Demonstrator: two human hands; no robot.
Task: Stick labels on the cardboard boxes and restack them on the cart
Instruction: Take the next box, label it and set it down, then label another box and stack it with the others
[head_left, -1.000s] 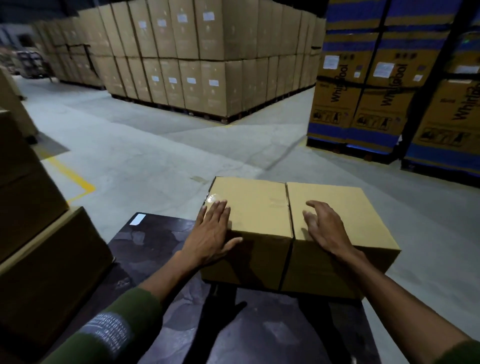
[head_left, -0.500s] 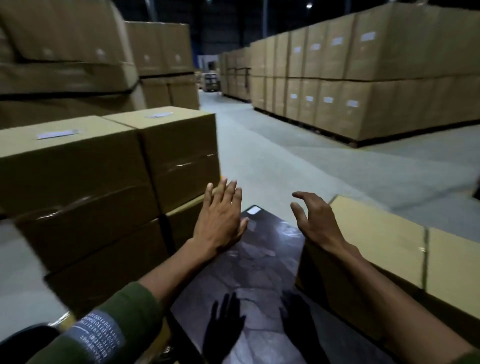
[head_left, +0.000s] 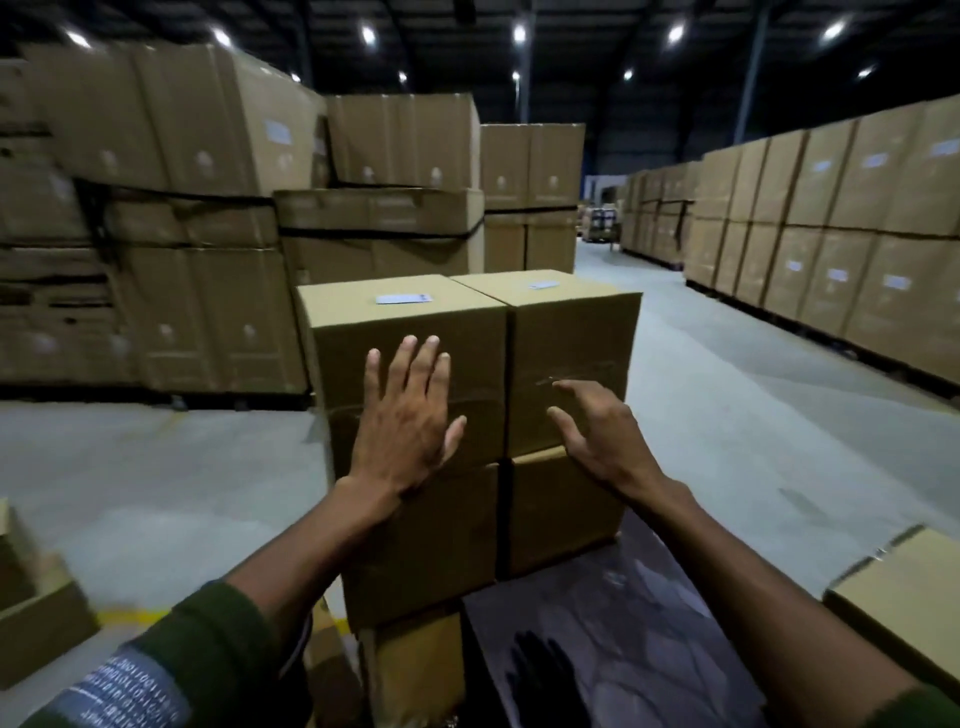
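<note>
Both hands up at stacked cardboard boxes, nothing gripped.

At 9 o'clock a box corner (head_left: 36, 618) is cut off by the frame, contents hidden. My left hand (head_left: 402, 421) lies flat, fingers straight and spread, against the near face of the upper left box (head_left: 363, 338); whether the palm really presses I can't tell. A label (head_left: 404, 298) sits on its top; print unreadable. My right hand (head_left: 597, 436) hovers with loosely bent fingers just short of the upper right box (head_left: 571, 353), holding nothing. Lower boxes partly hidden by my arms. Dark cart deck (head_left: 623, 623) at 6 o'clock, box (head_left: 904, 597) cropped at 4. Open floor (head_left: 727, 415) at 2 o'clock.
</note>
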